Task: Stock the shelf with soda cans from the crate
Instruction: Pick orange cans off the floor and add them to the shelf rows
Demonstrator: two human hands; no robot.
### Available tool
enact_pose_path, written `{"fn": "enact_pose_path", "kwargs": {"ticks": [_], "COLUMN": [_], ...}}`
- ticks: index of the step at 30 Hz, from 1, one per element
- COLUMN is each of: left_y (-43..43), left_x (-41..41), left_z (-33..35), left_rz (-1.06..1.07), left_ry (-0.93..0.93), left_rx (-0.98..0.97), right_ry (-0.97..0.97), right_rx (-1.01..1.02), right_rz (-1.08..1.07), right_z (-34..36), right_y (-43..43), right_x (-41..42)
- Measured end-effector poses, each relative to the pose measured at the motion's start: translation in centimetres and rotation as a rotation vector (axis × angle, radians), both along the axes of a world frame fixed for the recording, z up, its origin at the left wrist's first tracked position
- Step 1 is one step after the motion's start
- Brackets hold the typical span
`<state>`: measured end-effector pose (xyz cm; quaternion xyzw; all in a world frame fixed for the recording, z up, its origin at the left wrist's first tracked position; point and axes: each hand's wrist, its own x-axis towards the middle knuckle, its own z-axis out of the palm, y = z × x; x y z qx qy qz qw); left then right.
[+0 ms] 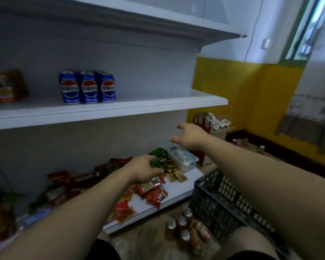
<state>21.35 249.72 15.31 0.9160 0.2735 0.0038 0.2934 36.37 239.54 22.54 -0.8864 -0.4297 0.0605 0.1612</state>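
Three blue soda cans (87,86) with Pepsi roundels and blurred Chinese lettering stand touching on the middle shelf (158,105). Right hand (190,136): fingers apart, empty. Left hand (144,167): finger state cannot be told.

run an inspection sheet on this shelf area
surface: white middle shelf
job's things: three blue soda cans upright in a row on it; dark crate on the floor, contents hidden
clutter: snack packets strewn on the bottom shelf; bottles on the floor
grips: left hand over the packets, fingers blurred; right hand open, empty, below the middle shelf
cables: thin wire down the white wall
surroundings: yellow wall, window
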Motion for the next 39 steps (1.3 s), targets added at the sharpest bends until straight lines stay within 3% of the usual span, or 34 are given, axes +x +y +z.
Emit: {"fn": "enact_pose_path", "kwargs": {"ticks": [7, 22, 33, 39], "left_y": [-2.0, -2.6, 1.2, 2.0], "left_x": [3.8, 10.2, 15.4, 15.6], "left_z": [-8.3, -23.5, -39.1, -46.4], "left_rz": [-0.129, -0.222, -0.197, -0.183], "left_ry": [0.185, 0.487, 0.5, 0.632], "left_rx": [0.027, -0.238, -0.474, -0.541], "right_ry": [0.18, 0.594, 0.709, 0.661], "right_rx": [-0.149, -0.328, -0.461, -0.494], "right_rz": [-0.119, -0.292, -0.213, -0.197], "right_z": [-9.0, -31.4, -48.5, -55.9], "right_y": [-3.5, -6.5, -2.2, -1.4], "right_x": [4.2, 10.4, 13.2, 12.4]}}
